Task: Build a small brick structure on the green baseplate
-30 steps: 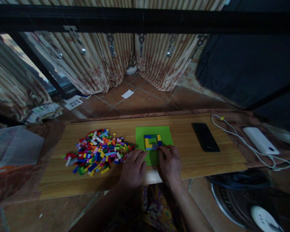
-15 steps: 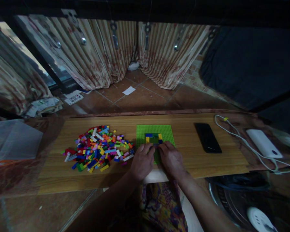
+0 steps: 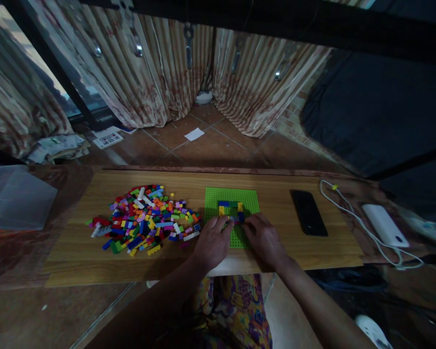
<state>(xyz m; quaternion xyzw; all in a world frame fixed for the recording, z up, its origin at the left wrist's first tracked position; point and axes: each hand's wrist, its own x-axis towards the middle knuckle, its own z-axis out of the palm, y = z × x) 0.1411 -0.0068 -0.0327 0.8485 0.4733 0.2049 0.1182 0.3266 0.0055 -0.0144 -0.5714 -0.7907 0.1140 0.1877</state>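
Note:
A green studded baseplate [image 3: 212,195] lies on the wooden board in front of me. On it stands a rectangular ring of toy bricks [image 3: 234,204] in blue, green and yellow, with a purple piece [image 3: 235,220] on its near side. My left hand [image 3: 212,242] is closed at the ring's near left corner, its fingertips against the bricks. What it pinches is hidden. My right hand [image 3: 264,240] rests over the plate's right edge, with curled fingers by the near right corner; its fingertips are too dark to make out fully.
A pile of loose bricks [image 3: 145,223] spreads over the left of the wooden board [image 3: 75,261]. Right of the plate lies a black phone [image 3: 308,212]. Beyond it are a white cable [image 3: 363,225] and a white power bank [image 3: 385,225]. A clear plastic box [image 3: 24,198] stands far left.
My right hand has shifted slightly right, away from the ring's near side, uncovering more bricks there. My left hand stays at the near left corner. The camera view has tilted a little.

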